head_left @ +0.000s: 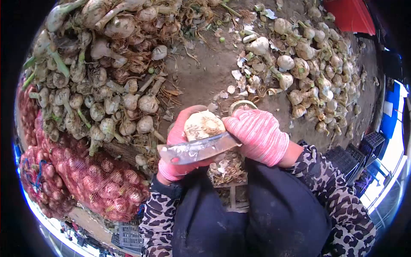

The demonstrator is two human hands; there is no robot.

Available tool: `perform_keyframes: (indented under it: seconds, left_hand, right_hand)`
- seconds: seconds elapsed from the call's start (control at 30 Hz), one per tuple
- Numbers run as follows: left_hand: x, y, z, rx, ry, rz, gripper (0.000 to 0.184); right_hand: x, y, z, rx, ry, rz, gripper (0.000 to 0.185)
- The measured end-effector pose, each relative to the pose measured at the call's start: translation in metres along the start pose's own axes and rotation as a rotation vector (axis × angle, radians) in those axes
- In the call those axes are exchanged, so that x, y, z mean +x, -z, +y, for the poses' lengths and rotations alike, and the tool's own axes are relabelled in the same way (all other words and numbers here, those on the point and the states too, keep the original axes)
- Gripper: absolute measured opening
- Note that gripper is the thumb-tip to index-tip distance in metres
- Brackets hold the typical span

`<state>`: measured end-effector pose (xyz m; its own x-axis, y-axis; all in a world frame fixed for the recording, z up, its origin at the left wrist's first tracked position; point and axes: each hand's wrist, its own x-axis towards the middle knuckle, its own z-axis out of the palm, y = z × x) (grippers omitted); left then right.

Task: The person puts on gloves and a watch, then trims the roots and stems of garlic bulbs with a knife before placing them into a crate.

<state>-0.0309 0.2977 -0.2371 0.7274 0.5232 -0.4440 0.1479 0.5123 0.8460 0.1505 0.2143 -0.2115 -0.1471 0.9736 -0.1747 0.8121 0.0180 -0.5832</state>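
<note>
My left hand (177, 138), in a pink glove, is wrapped round a large pale garlic bulb (204, 124) above my lap. My right hand (260, 133), also gloved in pink, grips a knife at its right end. The knife's broad blade (199, 150) lies across the lower side of the bulb and points left, with light residue on it. Part of the left hand is hidden behind the blade. A round, pale rim (243, 105) shows just above the right hand; what it belongs to is hidden.
Untrimmed garlic (102, 98) with stems lies heaped at the left, and more bulbs (317, 81) lie at the right. Full red net bags (100, 184) stand at lower left. Black crates (372, 143) are at far right. Peelings (227, 171) lie between my knees.
</note>
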Motion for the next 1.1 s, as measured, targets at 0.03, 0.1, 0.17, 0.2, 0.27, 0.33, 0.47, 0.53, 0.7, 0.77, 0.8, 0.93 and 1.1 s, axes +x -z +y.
perform_keyframes:
  seconds: [0.03,0.1,0.17,0.2,0.27,0.33,0.47,0.53,0.7,0.77,0.8,0.93,1.1]
  left_hand:
    - [0.000,-0.003,-0.001,-0.013,0.008,0.021,0.083]
    - [0.000,-0.007,0.001,0.023,-0.004,0.055,0.081]
    - [0.001,-0.011,0.001,0.063,-0.020,0.094,0.079]
    - [0.000,-0.013,-0.002,0.076,-0.062,0.120,0.076]
    - [-0.003,-0.014,-0.005,0.099,-0.089,0.131,0.074]
    - [-0.003,-0.016,-0.005,0.061,-0.091,0.114,0.065]
    - [-0.002,-0.024,0.002,-0.047,-0.025,0.096,0.050]
    - [-0.012,-0.026,0.005,0.087,-0.077,-0.072,0.055]
    - [0.011,-0.028,0.017,-0.144,-0.061,0.006,0.079]
    - [0.021,-0.038,0.024,-0.157,-0.040,0.035,0.093]
    - [0.020,-0.046,0.021,-0.133,-0.057,0.039,0.095]
    - [0.022,-0.028,-0.002,0.193,-0.062,0.055,0.091]
    - [0.018,-0.023,0.003,-0.263,0.195,0.219,0.055]
  right_hand:
    - [-0.001,-0.003,0.000,-0.018,0.011,-0.002,0.040]
    - [0.000,-0.005,0.000,0.008,0.015,0.028,0.029]
    - [-0.001,-0.003,-0.001,0.015,0.019,0.031,0.018]
    - [-0.001,-0.005,0.000,0.022,0.014,0.037,0.018]
    - [-0.001,-0.009,0.007,0.117,0.042,-0.002,0.018]
    - [-0.002,-0.021,0.017,0.179,0.022,0.045,0.020]
    - [-0.004,-0.039,0.029,0.198,0.045,0.280,0.029]
    - [-0.007,-0.043,0.042,0.138,-0.011,0.288,0.028]
    - [-0.017,-0.033,0.057,1.138,-0.764,0.427,0.017]
    - [-0.001,0.015,0.038,1.507,-0.827,0.078,0.023]
    - [0.000,0.009,0.032,1.607,-0.811,0.021,0.027]
    - [-0.004,0.002,0.032,1.424,-0.820,-0.148,0.037]
    - [-0.002,-0.004,0.033,0.976,-0.195,0.038,0.048]
